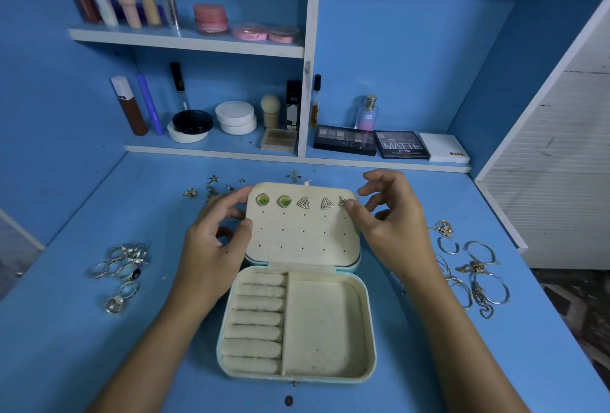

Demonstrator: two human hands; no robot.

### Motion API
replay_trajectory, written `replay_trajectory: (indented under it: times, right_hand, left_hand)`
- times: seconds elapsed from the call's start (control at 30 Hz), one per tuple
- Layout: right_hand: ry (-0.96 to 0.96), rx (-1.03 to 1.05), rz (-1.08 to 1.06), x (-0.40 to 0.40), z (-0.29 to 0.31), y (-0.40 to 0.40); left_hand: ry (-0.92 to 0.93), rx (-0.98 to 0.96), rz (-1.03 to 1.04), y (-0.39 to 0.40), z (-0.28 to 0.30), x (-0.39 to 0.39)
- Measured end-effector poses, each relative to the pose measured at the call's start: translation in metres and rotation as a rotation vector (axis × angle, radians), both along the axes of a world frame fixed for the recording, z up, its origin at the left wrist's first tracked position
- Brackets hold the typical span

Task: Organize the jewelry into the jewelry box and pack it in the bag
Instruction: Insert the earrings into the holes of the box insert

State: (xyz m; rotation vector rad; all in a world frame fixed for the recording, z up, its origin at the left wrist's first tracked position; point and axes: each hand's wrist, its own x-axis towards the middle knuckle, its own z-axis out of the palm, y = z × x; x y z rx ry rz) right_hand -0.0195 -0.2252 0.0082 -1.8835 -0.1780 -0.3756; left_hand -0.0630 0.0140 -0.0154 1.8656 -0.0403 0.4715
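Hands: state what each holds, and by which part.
Right hand pinches an earring by its edge at the lid. Left hand grips the lid's left edge.

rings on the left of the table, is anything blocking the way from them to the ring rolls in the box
Nothing visible does. The rings lie on bare tabletop left of the open jewelry box; its ring rolls are uncovered. The left hand holds the lid's edge, further back.

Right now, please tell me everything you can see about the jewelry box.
The jewelry box lies open on the blue desk, cream inside, pale teal outside. Its base holds padded ring rolls on the left and one bare compartment on the right. The raised lid has rows of small holes; four earrings sit in the top row. The left hand holds the lid's left edge; the right hand pinches a fifth earring there.
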Motion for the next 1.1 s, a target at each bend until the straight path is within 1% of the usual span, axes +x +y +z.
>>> replay_trajectory:
  times: [0.17, 0.33, 0.47, 0.6, 0.77, 0.97, 1.03, 1.1]
  right_hand:
    - [-0.02, -0.074, -0.016, -0.002, -0.001, 0.003]
    - [0.123, 0.032, 0.002, -0.002, -0.002, 0.006]
    - [0.163, 0.123, 0.025, -0.002, -0.003, 0.007]
    - [0.242, 0.242, 0.039, 0.001, -0.003, 0.008]
    - [0.34, 0.261, 0.038, 0.004, -0.005, 0.005]
    - [0.387, 0.28, 0.065, 0.008, -0.008, 0.002]
    - [0.392, 0.285, 0.07, 0.008, -0.009, 0.002]
    - [0.393, 0.289, 0.077, 0.009, -0.009, 0.002]
  left_hand:
    - [0.019, -0.003, 0.007, 0.0, 0.001, 0.0]
    - [0.021, -0.006, 0.01, -0.001, 0.001, -0.001]
    - [0.019, 0.006, 0.014, -0.001, 0.001, -0.001]
    - [0.041, 0.009, 0.029, -0.002, 0.001, 0.0]
    - [0.057, 0.018, 0.043, -0.003, 0.003, 0.004]
    - [0.011, 0.17, 0.141, 0.003, 0.011, 0.029]
    - [0.029, 0.207, 0.13, 0.006, 0.021, 0.046]
    - [0.07, 0.288, 0.094, 0.007, 0.031, 0.065]
